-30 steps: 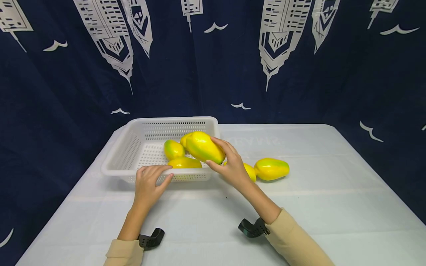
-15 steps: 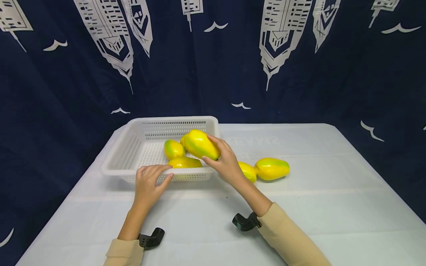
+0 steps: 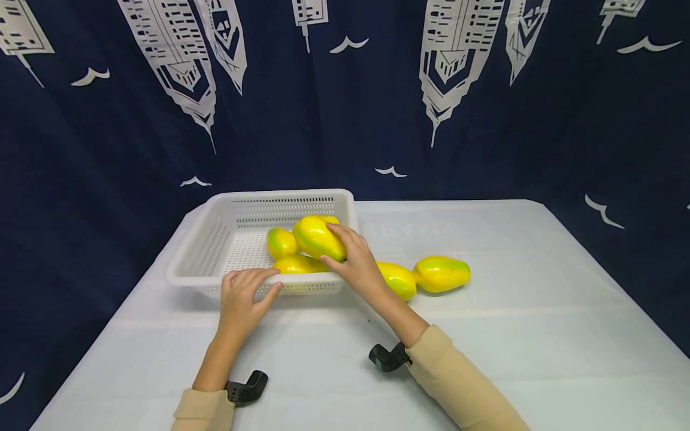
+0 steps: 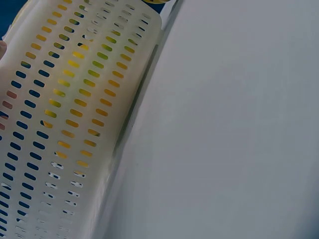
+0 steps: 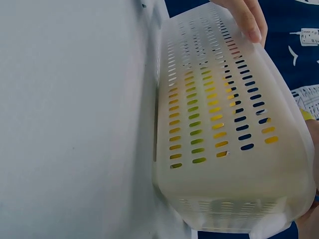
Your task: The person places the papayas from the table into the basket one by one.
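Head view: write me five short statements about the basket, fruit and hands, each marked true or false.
1. The right grip holds a fruit. True.
2. The left grip holds a fruit too. False: the left grip is on the near rim of the basket.
3. Other fruit lies in the basket. True.
4. The basket is black. False: it is white.
5. Some fruit lies on the table, right of the basket. True.

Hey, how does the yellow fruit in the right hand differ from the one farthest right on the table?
The held fruit is gripped by the right hand at the basket; the rightmost fruit lies on the table. In the head view, the held fruit slants down rightward, while the rightmost fruit lies nearly level. Both are glossy yellow with some green.
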`<state>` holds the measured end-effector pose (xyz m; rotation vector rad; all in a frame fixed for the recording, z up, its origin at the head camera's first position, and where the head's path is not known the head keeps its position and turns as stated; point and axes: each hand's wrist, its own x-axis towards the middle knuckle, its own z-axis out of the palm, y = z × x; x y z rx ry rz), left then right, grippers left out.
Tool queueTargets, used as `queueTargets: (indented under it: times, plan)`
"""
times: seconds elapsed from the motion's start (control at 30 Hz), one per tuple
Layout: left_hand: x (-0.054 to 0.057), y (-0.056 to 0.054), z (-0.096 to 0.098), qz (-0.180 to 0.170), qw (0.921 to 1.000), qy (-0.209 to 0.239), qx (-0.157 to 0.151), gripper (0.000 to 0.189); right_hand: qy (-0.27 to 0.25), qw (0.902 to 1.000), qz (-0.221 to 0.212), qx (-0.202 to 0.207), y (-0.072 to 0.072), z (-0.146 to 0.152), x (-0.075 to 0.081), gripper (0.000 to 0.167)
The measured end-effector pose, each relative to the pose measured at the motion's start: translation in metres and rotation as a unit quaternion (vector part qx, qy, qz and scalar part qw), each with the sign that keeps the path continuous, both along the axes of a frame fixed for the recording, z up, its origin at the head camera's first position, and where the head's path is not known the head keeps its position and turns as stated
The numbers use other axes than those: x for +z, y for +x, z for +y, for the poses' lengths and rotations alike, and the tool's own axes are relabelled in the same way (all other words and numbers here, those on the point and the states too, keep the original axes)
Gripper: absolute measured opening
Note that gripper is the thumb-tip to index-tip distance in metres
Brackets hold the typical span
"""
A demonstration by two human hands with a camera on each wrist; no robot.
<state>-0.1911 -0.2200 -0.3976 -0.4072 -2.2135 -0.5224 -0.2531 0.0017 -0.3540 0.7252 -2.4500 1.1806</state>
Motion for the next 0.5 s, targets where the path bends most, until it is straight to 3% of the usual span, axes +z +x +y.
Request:
queueTargets:
  times: [0.5]
  plan:
    - [0.0005,0.0004,-0.0004,-0.006,1.0,0.003,0.003,0.025,0.044,0.9988,-0.022,-0.009,-0.0014,-0.0031,0.0018,0.05]
